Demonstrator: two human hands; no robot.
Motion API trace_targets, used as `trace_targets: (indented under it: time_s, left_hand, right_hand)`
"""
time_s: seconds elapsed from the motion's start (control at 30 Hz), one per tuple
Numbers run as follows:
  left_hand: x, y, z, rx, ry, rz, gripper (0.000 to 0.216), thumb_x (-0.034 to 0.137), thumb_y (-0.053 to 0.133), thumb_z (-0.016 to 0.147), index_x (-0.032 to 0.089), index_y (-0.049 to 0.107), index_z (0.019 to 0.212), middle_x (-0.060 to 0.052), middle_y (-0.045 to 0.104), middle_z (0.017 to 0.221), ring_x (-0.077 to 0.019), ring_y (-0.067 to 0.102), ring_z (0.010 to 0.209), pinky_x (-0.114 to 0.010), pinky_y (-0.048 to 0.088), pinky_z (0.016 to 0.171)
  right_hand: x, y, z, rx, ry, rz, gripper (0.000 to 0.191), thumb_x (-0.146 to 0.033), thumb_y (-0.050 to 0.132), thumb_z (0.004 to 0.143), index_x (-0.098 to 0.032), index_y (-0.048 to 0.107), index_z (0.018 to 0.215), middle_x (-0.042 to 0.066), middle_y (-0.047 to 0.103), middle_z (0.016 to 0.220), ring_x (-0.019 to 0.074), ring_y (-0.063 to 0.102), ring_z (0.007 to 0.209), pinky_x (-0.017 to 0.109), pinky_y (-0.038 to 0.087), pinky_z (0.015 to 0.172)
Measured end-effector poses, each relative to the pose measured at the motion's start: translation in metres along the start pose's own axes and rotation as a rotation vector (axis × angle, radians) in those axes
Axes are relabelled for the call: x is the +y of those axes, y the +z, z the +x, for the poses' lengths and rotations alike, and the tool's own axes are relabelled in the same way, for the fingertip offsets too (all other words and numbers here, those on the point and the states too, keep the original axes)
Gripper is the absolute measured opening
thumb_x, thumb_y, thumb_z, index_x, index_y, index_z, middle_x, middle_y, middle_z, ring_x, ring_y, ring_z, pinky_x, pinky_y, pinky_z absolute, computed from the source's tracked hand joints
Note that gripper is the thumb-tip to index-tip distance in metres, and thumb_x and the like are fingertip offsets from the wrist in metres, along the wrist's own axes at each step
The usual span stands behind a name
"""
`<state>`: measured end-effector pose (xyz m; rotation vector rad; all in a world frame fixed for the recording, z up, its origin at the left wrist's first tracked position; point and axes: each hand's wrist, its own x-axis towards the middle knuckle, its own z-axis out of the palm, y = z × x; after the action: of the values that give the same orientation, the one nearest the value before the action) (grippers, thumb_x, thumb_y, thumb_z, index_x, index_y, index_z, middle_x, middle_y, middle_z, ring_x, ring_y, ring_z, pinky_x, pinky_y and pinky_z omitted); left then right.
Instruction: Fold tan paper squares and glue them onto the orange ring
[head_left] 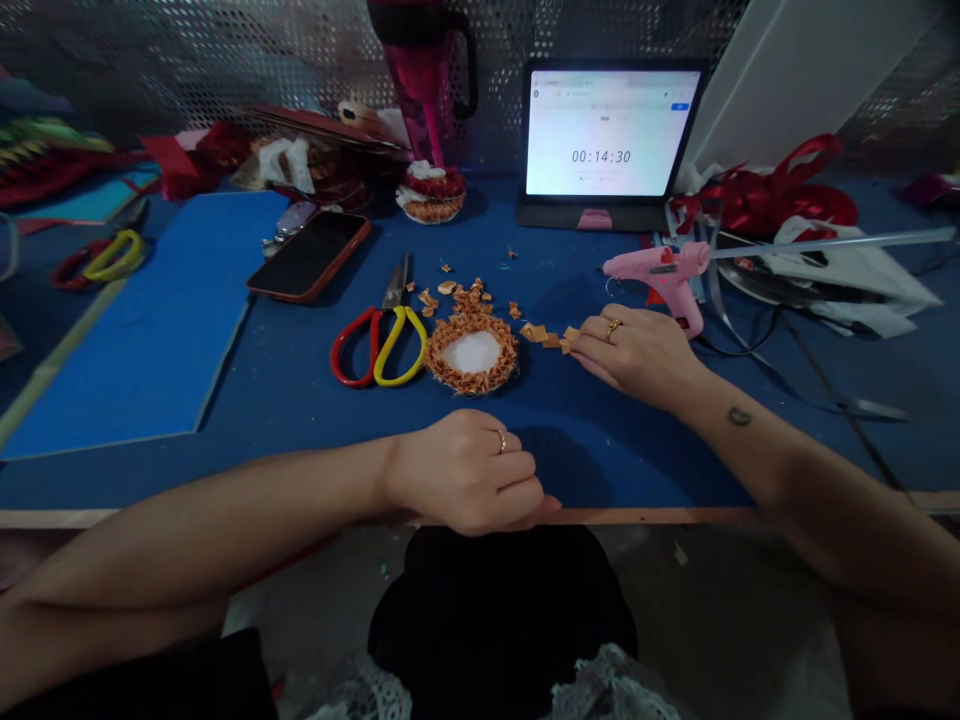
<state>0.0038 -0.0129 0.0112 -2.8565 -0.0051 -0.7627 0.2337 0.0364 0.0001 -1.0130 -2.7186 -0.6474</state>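
Note:
My left hand [472, 475] is curled into a fist over the table's front edge; whatever its fingers may hold is hidden. My right hand [637, 355] rests on the table with fingers pressed together on the end of a short line of small tan squares [551, 340], pinching at one of them. Between the hands, further in, lies a round piece [506, 372] with a rough orange-brown ruffled rim and a white centre [472, 352]. Loose tan scraps [471, 297] are heaped behind it. Scissors [395, 335] with one red and one yellow handle lie just left of it.
A pink glue gun [667, 270] with a long clear stick lies behind my right hand. At the back stand a tablet [607, 135] showing a timer and a pink tumbler [420, 80]. A phone [311, 257], a blue sheet [161, 330] and red ribbon [787, 200] are around.

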Motion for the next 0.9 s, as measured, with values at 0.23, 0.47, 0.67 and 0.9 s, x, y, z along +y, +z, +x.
trace_targets:
  time_s: [0.23,0.47,0.67,0.9]
  left_hand:
    - [-0.001,0.0,0.0,-0.036,-0.029,0.019,0.034,0.028,0.049,0.083,0.018,0.043,0.051,0.005,0.042,0.045,-0.0075,0.038,0.04,-0.025,0.028,0.038]
    - [-0.001,0.01,-0.003,-0.076,-0.204,0.045,0.015,0.028,0.048,0.084,0.018,0.058,0.081,0.002,0.063,0.08,-0.0069,0.054,0.054,-0.022,0.039,0.046]
    - [-0.001,0.016,-0.005,-0.171,-0.26,0.036,0.028,0.032,0.044,0.086,0.016,0.057,0.104,-0.003,0.062,0.104,-0.0095,0.059,0.063,-0.022,0.046,0.052]
    - [0.001,0.02,-0.003,-0.294,-0.286,-0.027,0.033,0.032,0.041,0.087,0.013,0.055,0.11,-0.008,0.061,0.104,-0.0145,0.061,0.075,-0.025,0.051,0.062]
  right_hand:
    - [0.002,-0.011,-0.004,0.042,0.213,0.429,0.015,-0.026,0.043,0.084,-0.019,0.056,0.088,0.005,0.057,0.09,0.0168,0.05,0.081,0.029,0.036,0.067]
    - [-0.008,-0.018,-0.003,-0.238,0.043,0.704,0.01,-0.02,0.043,0.082,-0.017,0.051,0.078,0.004,0.053,0.083,0.0159,0.048,0.08,0.03,0.036,0.073]
    - [-0.019,-0.015,-0.003,-0.239,0.071,0.667,0.012,-0.023,0.042,0.082,-0.017,0.051,0.078,0.006,0.053,0.084,0.0165,0.047,0.078,0.03,0.035,0.071]
    - [-0.021,-0.014,-0.002,-0.247,0.068,0.641,0.012,-0.024,0.042,0.082,-0.017,0.051,0.078,0.005,0.054,0.082,0.016,0.049,0.076,0.031,0.036,0.071]
